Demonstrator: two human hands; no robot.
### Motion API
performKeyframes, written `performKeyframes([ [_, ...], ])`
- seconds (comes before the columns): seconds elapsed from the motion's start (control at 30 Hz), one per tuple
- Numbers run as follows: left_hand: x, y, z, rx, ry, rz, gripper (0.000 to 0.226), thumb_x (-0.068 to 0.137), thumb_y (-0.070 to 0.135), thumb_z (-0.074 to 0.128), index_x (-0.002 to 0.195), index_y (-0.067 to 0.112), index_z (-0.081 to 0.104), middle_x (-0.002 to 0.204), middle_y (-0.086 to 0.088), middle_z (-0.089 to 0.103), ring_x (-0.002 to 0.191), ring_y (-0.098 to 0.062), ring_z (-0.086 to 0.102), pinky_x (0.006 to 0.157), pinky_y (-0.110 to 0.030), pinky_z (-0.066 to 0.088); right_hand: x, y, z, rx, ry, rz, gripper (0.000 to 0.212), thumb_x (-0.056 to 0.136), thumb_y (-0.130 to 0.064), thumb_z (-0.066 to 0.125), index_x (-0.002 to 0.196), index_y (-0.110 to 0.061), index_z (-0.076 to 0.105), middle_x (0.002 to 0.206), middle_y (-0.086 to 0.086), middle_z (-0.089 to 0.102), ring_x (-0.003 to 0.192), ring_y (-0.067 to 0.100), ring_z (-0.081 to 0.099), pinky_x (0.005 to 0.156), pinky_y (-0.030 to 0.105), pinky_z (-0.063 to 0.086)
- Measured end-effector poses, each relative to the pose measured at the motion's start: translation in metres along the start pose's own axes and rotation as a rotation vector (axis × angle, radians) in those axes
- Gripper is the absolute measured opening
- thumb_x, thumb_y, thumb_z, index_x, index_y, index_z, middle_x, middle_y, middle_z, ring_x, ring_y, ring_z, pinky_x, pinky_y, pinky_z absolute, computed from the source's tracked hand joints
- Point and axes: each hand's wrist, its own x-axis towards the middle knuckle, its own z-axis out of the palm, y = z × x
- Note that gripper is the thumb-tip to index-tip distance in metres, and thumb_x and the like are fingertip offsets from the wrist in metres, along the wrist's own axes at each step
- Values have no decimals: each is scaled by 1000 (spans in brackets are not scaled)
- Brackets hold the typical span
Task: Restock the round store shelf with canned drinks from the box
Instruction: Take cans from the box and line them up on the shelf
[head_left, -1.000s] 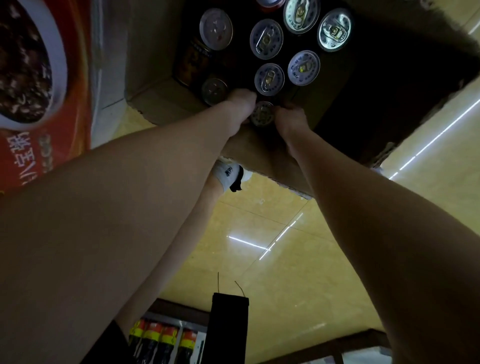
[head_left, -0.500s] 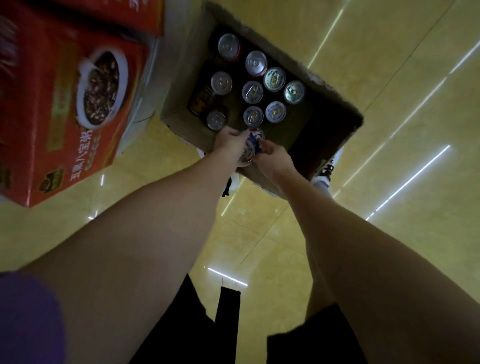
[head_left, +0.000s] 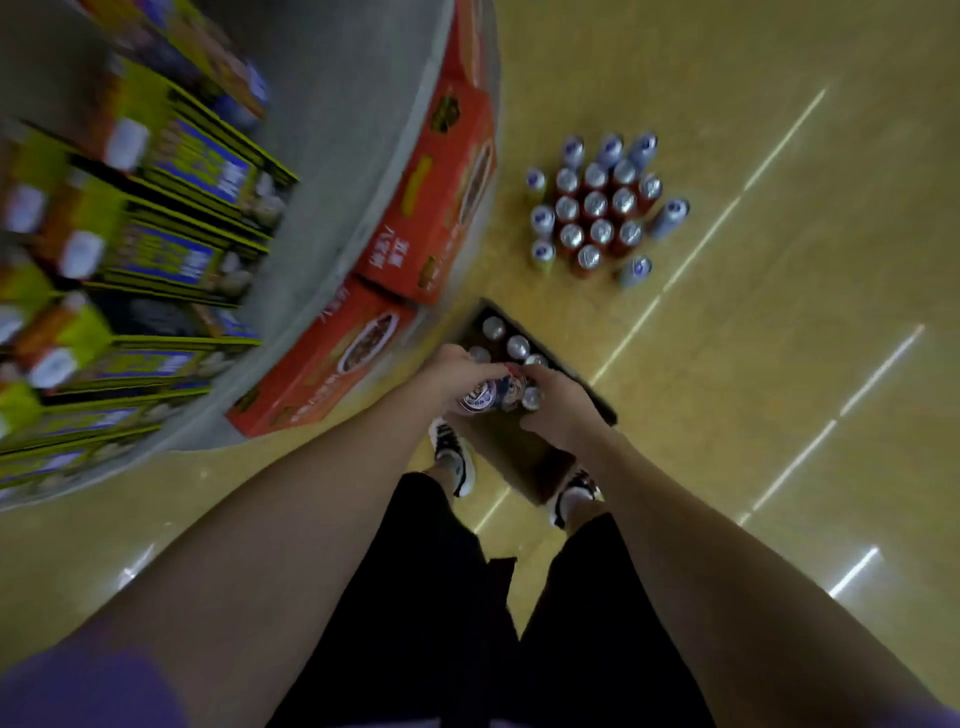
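A brown cardboard box (head_left: 524, 457) lies on the floor by my feet, with several silver-topped cans (head_left: 506, 343) standing in its far end. My left hand (head_left: 457, 379) grips a blue-and-white can (head_left: 480, 401) held on its side above the box. Close beside it, my right hand (head_left: 561, 405) curls around a second can (head_left: 531, 397), of which only the silver end shows. The two cans touch between my hands. The round grey shelf (head_left: 332, 156) curves along the left.
Red cartons (head_left: 436, 197) line the foot of the round shelf. Blurred yellow-and-blue packages (head_left: 171, 223) fill its upper tier. A cluster of several red and blue cans (head_left: 597, 208) stands on the yellow floor beyond the box. My shoes (head_left: 454, 457) flank the box.
The view has risen far above the box. Both hands have lifted cans out of it and hold them above its near end. The shelf and the floor cluster have come into sight.
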Motion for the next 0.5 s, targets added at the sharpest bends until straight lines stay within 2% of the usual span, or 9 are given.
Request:
performKeyframes([
  [0.03, -24, 13, -10, 1, -9, 7, 51, 78, 38, 79, 107, 3, 57, 100, -10, 58, 91, -28, 62, 57, -38, 58, -13, -15, -12, -21, 8, -39, 60, 81, -6, 68, 136, -19, 50, 120, 6, 64, 108, 27, 60, 79, 28, 45],
  [0.13, -86, 47, -37, -34, -14, 28, 60, 75, 40, 82, 115, 4, 55, 113, -13, 57, 96, -29, 62, 54, -37, 59, -49, -60, -44, -59, 48, -149, 68, 76, -19, 76, 136, -23, 45, 120, 1, 60, 98, 26, 64, 75, 40, 56],
  [0.23, -144, 75, -60, -65, 21, 98, 54, 78, 39, 80, 110, 4, 54, 110, -13, 57, 88, -27, 63, 47, -33, 56, -80, -100, -67, -39, 124, -251, 73, 70, -17, 79, 133, -17, 42, 121, 4, 53, 100, 26, 61, 75, 36, 51],
  [0.33, -194, 97, -85, -69, 58, 184, 48, 79, 36, 78, 111, 6, 58, 111, -12, 61, 92, -26, 63, 60, -39, 59, -101, -141, -89, -98, 175, -354, 74, 67, -27, 81, 130, -16, 43, 125, 6, 53, 106, 25, 57, 75, 30, 43],
  [0.4, -227, 111, -106, -29, 43, 207, 50, 78, 36, 79, 115, 8, 60, 116, -10, 63, 100, -26, 63, 70, -40, 59, -113, -171, -103, -115, 177, -418, 76, 67, -33, 83, 130, -16, 44, 126, 6, 55, 108, 25, 58, 75, 30, 43],
  [0.5, -275, 130, -136, 93, 70, 276, 48, 77, 38, 79, 110, 7, 61, 114, -11, 63, 96, -27, 64, 57, -34, 58, -131, -212, -117, -90, 176, -505, 76, 66, -27, 86, 131, -16, 47, 121, 4, 62, 109, 23, 59, 84, 34, 49],
])
